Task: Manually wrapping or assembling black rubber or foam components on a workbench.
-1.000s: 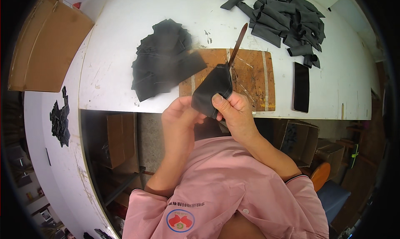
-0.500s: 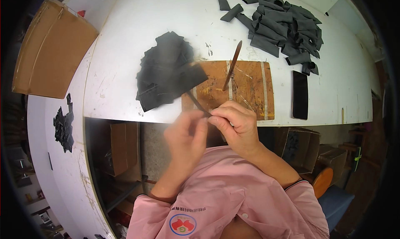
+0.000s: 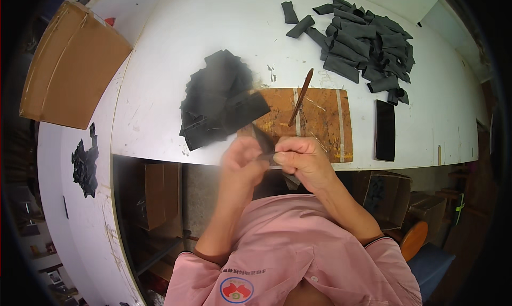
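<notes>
Both hands meet at the table's front edge around a small dark fabric piece. My left hand, somewhat blurred, has its fingers closed on the left side of the piece. With thumb and fingers pinched, my right hand grips the opposite side. Just beyond them lies a brown wooden board, with a slim reddish-brown pointed rod standing tilted on it. A heap of flat black fabric pieces sits to the left and overlaps the board's edge.
Many dark grey fabric tubes are piled at the far right. A black phone lies right of the board. At far left stands a cardboard box, above some black scraps. An open carton and an orange round seat are below the table.
The fabric piece between my hands has turned from a thin edge to a broader face. The whole view has shifted slightly, so the table appears lower.
</notes>
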### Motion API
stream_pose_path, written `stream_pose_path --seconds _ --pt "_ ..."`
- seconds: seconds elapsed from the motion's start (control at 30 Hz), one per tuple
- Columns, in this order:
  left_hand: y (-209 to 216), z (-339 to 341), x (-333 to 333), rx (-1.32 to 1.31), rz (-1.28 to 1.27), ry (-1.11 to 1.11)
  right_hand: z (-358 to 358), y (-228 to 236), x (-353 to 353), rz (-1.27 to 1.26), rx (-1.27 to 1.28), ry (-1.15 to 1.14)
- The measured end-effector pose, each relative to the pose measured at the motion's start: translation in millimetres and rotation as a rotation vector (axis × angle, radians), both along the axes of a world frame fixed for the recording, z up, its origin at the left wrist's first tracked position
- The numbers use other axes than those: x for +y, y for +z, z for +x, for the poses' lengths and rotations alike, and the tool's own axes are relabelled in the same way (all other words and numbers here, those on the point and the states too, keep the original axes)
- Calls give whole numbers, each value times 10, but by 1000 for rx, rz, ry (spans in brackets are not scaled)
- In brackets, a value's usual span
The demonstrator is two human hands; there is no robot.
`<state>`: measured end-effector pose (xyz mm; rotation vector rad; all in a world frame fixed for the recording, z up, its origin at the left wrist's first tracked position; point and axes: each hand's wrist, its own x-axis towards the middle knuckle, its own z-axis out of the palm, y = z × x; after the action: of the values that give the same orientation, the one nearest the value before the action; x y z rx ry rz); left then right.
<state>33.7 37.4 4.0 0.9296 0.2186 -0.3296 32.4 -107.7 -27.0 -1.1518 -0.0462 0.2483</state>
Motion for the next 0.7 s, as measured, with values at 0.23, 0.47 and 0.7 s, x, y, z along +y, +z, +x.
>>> stream_pose_path --seconds 0.23,0.47,0.7 --pt "-240 -25 -142 -612 936 332 -35 89 75 301 238 152" --pt "102 -12 26 -197 -101 -301 -121 113 -80 292 88 143" --pt "366 -126 136 -570 -408 -583 -335 735 -13 138 -216 283"
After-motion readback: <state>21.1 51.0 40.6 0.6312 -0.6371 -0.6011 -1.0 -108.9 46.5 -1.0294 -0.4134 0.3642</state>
